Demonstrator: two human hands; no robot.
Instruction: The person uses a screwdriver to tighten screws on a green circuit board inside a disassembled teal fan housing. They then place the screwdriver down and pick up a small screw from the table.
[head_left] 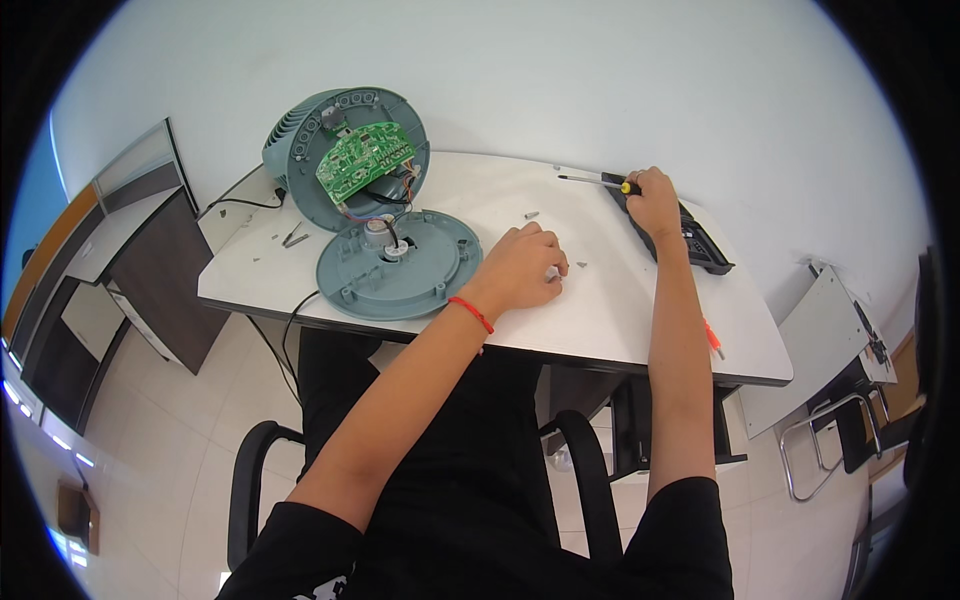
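My right hand point(655, 203) is wrapped round the black-and-yellow handle of a screwdriver point(588, 179), over a black tool case point(707, 250). Its thin shaft points left. With fingers curled, my left hand point(522, 268) rests low over the white table; a small pale grey piece point(553, 272) shows at its fingertips, its kind unclear. Beside this hand lies the round grey-green base plate point(365, 285) of an opened appliance. Behind the plate, the matching housing point(308, 195) leans on its side, a green circuit board point(368, 160) exposed. Wires link the two parts.
Small grey bits point(531, 215) and a pair of tweezers point(295, 236) lie on the table point(610, 310). An orange-handled tool point(712, 338) is near the right front edge. A black cable point(290, 335) hangs over the front. Chair armrests point(585, 480) flank me.
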